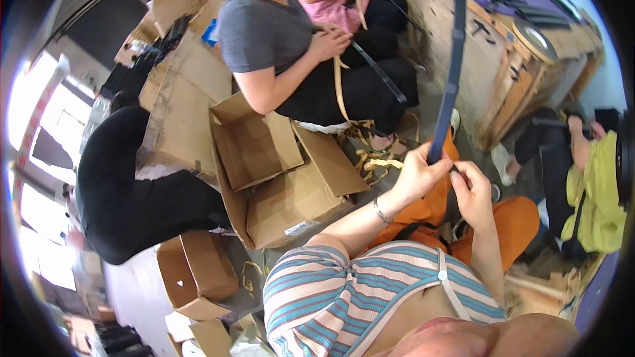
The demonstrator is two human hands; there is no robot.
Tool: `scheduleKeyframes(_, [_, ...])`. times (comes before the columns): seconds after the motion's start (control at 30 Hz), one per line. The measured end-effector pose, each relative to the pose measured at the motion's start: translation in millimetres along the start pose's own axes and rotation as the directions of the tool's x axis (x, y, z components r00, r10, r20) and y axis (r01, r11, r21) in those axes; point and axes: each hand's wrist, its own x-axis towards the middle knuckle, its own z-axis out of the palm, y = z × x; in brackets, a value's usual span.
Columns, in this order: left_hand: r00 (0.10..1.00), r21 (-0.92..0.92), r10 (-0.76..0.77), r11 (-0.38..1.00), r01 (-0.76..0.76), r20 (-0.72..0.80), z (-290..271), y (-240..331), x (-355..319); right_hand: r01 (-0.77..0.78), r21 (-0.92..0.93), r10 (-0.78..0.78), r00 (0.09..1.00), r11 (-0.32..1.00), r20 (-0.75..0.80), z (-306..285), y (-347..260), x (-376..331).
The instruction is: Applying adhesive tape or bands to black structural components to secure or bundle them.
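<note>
A long, dark blue-grey flat strip (450,86) with band-like joints along it rises from my hands past the top edge of the view. My left hand (421,173) is closed around its lower end, and a bracelet circles that wrist. Close against it, my right hand (473,193) has its thumb and fingertips pinched together at the strip's lower end. Whatever sits between those fingertips is too small and covered to make out. Both hands are above my orange-clad lap (516,225).
An open cardboard box (264,218) stands to my left, with a smaller box (198,271) nearer. Tan strips (377,162) litter the floor ahead. A wooden workbench (456,46) carries a tape roll (534,41). Co-workers sit ahead, one in a grey shirt (264,26), and at right in yellow (595,198).
</note>
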Motion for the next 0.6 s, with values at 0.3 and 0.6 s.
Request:
scheduleKeyframes(0.3, [0.999,0.064,0.039,0.997,-0.038,-0.028,9.3,5.2,-2.9,-0.418,0.344,0.343,0.903,0.841,0.260,-20.7,16.8,12.2])
scheduleKeyframes(0.6, [1.000,0.056,-0.015,0.998,0.016,-0.018,18.8,-5.6,-5.3,-0.517,0.423,0.491,0.853,0.744,0.180,-22.9,24.4,1.6])
